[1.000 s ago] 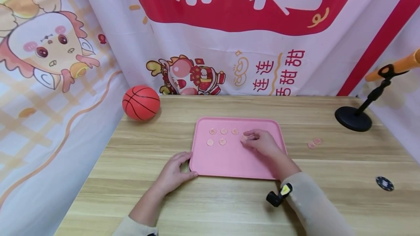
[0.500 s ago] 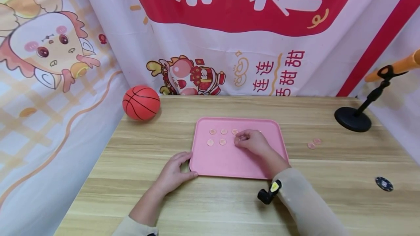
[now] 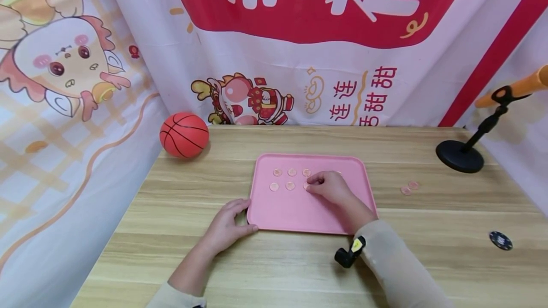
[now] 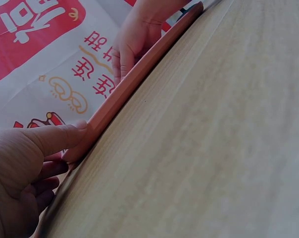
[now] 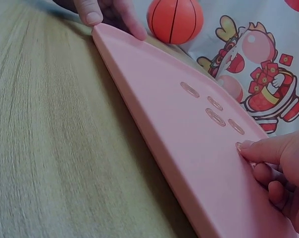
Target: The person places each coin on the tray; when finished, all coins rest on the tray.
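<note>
A pink rectangular tray (image 3: 291, 213) lies on the wooden table. My left hand (image 3: 227, 225) grips its near left corner, with the thumb (image 4: 65, 136) on the front rim and the fingers round the side. Over the tray's right half, my right hand (image 3: 333, 188) pinches a small round coin-like token (image 5: 240, 148) at the tray surface. An upper row of similar tokens (image 3: 292, 172) and a lower row with a token (image 3: 290, 186) lie to its left. Another token (image 3: 339, 173) is partly hidden behind the right hand.
Two overlapping or touching tokens (image 3: 409, 187) lie on the table (image 3: 265, 270) right of the tray. Further right are a black poker chip (image 3: 501, 240) and a black round-based stand (image 3: 460, 156) bearing an orange tube. A red toy basketball (image 3: 184, 135) sits at the back left.
My right hand has moved left across the tray with the token, coming to the lower row, and uncovered a token at the upper right. The left hand has stayed at the corner.
</note>
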A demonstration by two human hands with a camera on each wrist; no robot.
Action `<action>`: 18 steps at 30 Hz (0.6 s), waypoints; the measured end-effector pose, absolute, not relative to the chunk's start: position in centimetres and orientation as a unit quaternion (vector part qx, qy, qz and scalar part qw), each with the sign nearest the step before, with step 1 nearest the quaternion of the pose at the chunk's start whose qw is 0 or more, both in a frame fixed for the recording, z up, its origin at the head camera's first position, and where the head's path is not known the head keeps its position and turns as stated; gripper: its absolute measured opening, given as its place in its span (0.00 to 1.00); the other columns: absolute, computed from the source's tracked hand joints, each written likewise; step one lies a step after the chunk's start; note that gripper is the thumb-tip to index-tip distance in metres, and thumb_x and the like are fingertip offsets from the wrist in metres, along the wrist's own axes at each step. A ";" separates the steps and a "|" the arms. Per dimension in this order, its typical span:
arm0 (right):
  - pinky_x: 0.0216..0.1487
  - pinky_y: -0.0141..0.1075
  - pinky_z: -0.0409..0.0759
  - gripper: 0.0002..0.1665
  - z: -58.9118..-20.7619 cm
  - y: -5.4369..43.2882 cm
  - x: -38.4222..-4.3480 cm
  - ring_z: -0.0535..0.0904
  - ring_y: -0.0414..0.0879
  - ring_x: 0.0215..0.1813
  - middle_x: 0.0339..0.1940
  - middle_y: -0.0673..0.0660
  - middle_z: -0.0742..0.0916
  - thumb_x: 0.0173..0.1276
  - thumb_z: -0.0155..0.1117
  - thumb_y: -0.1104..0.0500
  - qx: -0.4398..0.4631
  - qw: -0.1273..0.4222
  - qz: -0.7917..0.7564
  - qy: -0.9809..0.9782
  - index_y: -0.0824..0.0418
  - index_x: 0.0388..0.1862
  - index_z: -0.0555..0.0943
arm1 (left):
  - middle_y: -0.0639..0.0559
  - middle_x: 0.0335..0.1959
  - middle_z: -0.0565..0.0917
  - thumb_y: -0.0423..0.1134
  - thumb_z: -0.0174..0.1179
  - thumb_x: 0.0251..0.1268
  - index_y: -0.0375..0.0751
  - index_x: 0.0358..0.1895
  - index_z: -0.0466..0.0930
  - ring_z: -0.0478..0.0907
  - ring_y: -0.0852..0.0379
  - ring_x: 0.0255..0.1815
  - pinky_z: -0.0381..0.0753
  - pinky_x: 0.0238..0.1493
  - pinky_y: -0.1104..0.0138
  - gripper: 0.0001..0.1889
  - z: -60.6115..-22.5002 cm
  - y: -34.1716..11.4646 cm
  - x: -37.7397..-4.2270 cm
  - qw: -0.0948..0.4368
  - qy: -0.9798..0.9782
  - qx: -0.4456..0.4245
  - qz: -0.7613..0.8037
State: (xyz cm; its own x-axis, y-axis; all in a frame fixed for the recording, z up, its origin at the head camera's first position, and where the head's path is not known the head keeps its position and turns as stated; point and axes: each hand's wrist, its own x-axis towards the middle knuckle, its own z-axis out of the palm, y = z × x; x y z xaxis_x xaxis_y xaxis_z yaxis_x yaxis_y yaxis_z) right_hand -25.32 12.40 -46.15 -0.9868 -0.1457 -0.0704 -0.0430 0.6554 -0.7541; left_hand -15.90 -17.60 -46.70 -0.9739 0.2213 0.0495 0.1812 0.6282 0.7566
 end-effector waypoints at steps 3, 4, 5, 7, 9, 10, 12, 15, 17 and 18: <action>0.42 0.32 0.79 0.15 -46.0 12.7 -25.1 0.79 0.41 0.37 0.38 0.54 0.88 0.60 0.73 0.55 -0.051 0.075 -0.429 0.899 0.60 0.45 0.87 | 0.38 0.65 0.76 0.42 0.76 0.48 0.35 0.64 0.75 0.69 0.40 0.69 0.66 0.72 0.48 0.37 -46.7 -17.6 -15.9 0.026 0.902 0.108 0.417; 0.40 0.32 0.80 0.16 -45.9 12.9 -25.0 0.79 0.41 0.36 0.38 0.55 0.88 0.61 0.72 0.55 -0.052 0.080 -0.438 0.894 0.61 0.47 0.86 | 0.38 0.65 0.76 0.42 0.76 0.48 0.36 0.65 0.75 0.69 0.40 0.69 0.66 0.72 0.48 0.37 -46.6 -17.5 -15.9 0.028 0.902 0.107 0.417; 0.38 0.32 0.81 0.17 -45.7 13.1 -24.9 0.79 0.41 0.35 0.37 0.56 0.87 0.61 0.72 0.56 -0.051 0.085 -0.448 0.889 0.61 0.48 0.86 | 0.38 0.65 0.76 0.42 0.76 0.49 0.36 0.65 0.75 0.69 0.40 0.69 0.66 0.72 0.48 0.37 -46.6 -17.5 -15.9 0.027 0.902 0.107 0.417; 0.33 0.33 0.81 0.18 -45.3 13.8 -24.7 0.79 0.42 0.31 0.36 0.56 0.86 0.63 0.70 0.56 -0.051 0.091 -0.463 0.880 0.62 0.51 0.84 | 0.38 0.65 0.76 0.42 0.76 0.49 0.36 0.65 0.75 0.69 0.40 0.69 0.66 0.72 0.48 0.37 -46.6 -17.5 -15.8 0.028 0.901 0.106 0.419; 0.29 0.33 0.80 0.18 -44.9 14.8 -24.6 0.78 0.43 0.29 0.34 0.58 0.85 0.65 0.68 0.57 -0.058 0.086 -0.473 0.875 0.63 0.52 0.84 | 0.38 0.65 0.75 0.43 0.76 0.49 0.35 0.64 0.75 0.69 0.40 0.69 0.66 0.72 0.47 0.37 -46.6 -17.5 -15.8 0.028 0.901 0.107 0.420; 0.29 0.33 0.80 0.18 -44.7 15.3 -24.5 0.78 0.43 0.28 0.34 0.59 0.85 0.66 0.67 0.58 -0.063 0.078 -0.477 0.873 0.64 0.52 0.83 | 0.38 0.65 0.75 0.43 0.76 0.48 0.35 0.64 0.75 0.69 0.39 0.69 0.66 0.72 0.47 0.37 -46.6 -17.5 -15.8 0.027 0.901 0.107 0.420; 0.28 0.32 0.80 0.18 -44.4 16.5 -24.3 0.77 0.42 0.29 0.35 0.59 0.86 0.66 0.66 0.59 -0.068 0.057 -0.475 0.876 0.65 0.53 0.83 | 0.38 0.65 0.75 0.43 0.76 0.48 0.35 0.64 0.75 0.69 0.39 0.69 0.66 0.72 0.47 0.37 -46.5 -17.5 -15.8 0.028 0.900 0.107 0.421; 0.30 0.31 0.81 0.20 -43.9 18.6 -24.0 0.77 0.41 0.32 0.38 0.60 0.85 0.67 0.66 0.57 -0.052 0.037 -0.471 0.880 0.65 0.54 0.82 | 0.37 0.65 0.75 0.43 0.76 0.48 0.35 0.64 0.75 0.69 0.39 0.69 0.66 0.72 0.47 0.37 -46.5 -17.6 -15.8 0.026 0.901 0.107 0.419; 0.33 0.31 0.80 0.22 -43.6 20.1 -23.7 0.76 0.42 0.35 0.40 0.59 0.84 0.68 0.66 0.53 -0.028 0.036 -0.464 0.884 0.64 0.56 0.81 | 0.38 0.65 0.75 0.42 0.76 0.48 0.35 0.64 0.75 0.68 0.39 0.69 0.65 0.72 0.47 0.37 -46.6 -17.6 -15.8 0.029 0.900 0.103 0.422; 0.34 0.31 0.80 0.23 -43.5 20.8 -23.5 0.76 0.42 0.37 0.42 0.59 0.84 0.68 0.65 0.51 -0.015 0.036 -0.460 0.887 0.63 0.57 0.80 | 0.38 0.65 0.75 0.42 0.76 0.48 0.35 0.64 0.75 0.68 0.39 0.69 0.65 0.73 0.47 0.37 -46.5 -17.6 -15.8 0.030 0.900 0.101 0.423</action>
